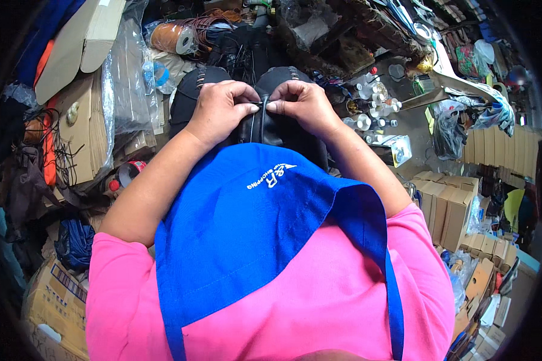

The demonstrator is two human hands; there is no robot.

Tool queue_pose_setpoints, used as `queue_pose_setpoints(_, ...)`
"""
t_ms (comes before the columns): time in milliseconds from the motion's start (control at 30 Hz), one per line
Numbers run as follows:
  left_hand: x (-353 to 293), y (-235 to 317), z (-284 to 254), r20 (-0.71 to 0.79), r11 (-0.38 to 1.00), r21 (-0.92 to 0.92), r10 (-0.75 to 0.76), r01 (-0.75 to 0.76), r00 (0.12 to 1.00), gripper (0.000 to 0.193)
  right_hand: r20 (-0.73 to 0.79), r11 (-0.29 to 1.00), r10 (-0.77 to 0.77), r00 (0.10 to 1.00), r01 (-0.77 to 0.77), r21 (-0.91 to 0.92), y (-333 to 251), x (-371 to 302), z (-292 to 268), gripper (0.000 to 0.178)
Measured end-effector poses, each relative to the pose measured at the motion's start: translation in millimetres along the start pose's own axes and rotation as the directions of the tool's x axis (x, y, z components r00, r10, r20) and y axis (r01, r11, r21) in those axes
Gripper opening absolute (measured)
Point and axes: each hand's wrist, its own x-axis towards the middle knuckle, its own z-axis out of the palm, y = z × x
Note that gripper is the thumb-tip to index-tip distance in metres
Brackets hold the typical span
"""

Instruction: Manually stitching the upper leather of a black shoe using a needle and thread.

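Above my lap, both hands work close together on a narrow black leather-like strip (263,127) with a rounded edge. My left hand (218,111) is closed in a pinch, thumb against forefinger, beside the strip's upper end; what sits between those fingertips is too small to name. From the other side, my right hand (307,107) pinches the strip's upper end between thumb and fingers. Black material lies over my knees (190,93) and merges with the strip, so its full shape is hidden. A blue apron (241,222) covers my front.
An orange spool (170,38) lies beyond my left knee. Flattened cardboard (83,126) and clear plastic sheeting (129,78) stand at the left. Several bottles (373,99) crowd the floor at the right, near a plastic bag (448,129) and stacked cardboard boxes (442,207).
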Motion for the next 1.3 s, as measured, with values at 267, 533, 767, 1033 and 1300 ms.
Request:
queue_pose_setpoints(267,-5,2,-28,-0.038,0.976,0.179,0.135,-0.126,0.99,0.011,0.056,0.968,-0.132,0.99,0.141,-0.206,-9,-2,-26,0.013)
queue_pose_setpoints(533,-6,32,-32,0.288,0.765,0.564,0.17,-0.311,0.942,0.012,0.337,0.66,-0.231,0.913,0.401,-0.635,-40,-1,-24,0.01)
queue_pose_setpoints(767,-5,17,-46,0.418,0.647,0.563,0.314,-0.515,0.852,0.014,0.473,0.364,-0.326,0.818,0.571,-0.736,-27,3,-30,0.012)
queue_pose_setpoints(1033,-52,13,-171,-0.079,0.882,0.173,-0.432,0.439,0.898,0.006,-0.113,0.956,0.249,0.962,-0.263,-0.129,-24,-30,-118,0.015)
queue_pose_setpoints(1300,-2,113,-96,0.371,0.615,-0.766,0.189,0.185,0.909,0.02,0.15,0.63,-0.415,0.897,0.164,0.759,-102,-4,-20,0.029)
